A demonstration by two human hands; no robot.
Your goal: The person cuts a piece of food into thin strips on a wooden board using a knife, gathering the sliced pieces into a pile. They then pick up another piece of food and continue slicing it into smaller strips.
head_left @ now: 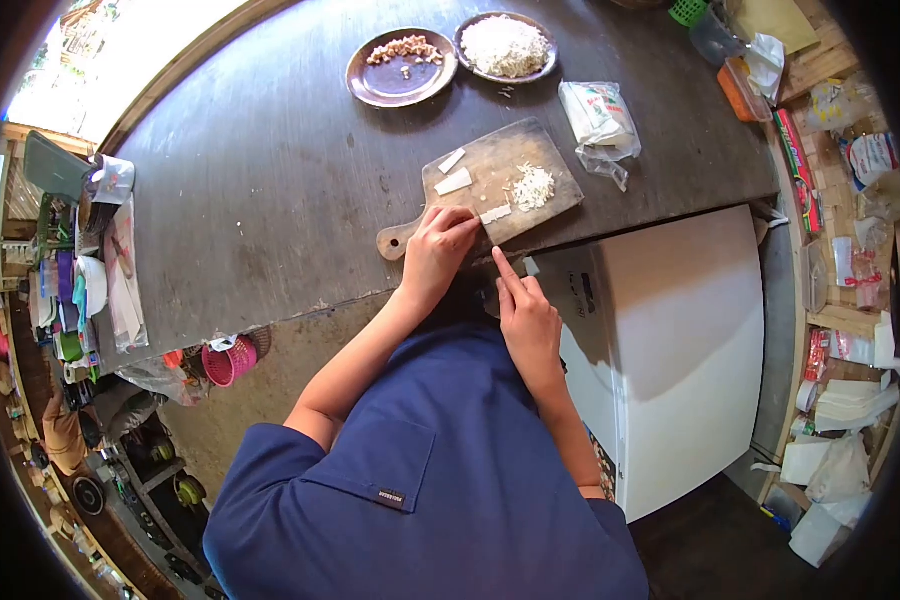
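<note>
A wooden cutting board [515, 145] with a handle lies at the counter's near edge. My left hand [440, 245] rests on its near side, fingers bunched and pressed on a white food piece [496, 214] that is partly cut into strips. My right hand [530, 315] is closed just off the board's near edge, index finger stretched forward, in a knife grip; the knife itself is almost wholly hidden. Two flat white slices [454, 181] lie farther up the board. A small heap of white shreds [533, 187] sits on its right part.
Beyond the board stand a dark plate [390, 98] with brown chopped bits and a plate [542, 72] heaped with white shreds. A plastic packet [600, 118] lies to the right. Under the counter is a white cabinet-like box [685, 340]. Cluttered shelves flank both sides.
</note>
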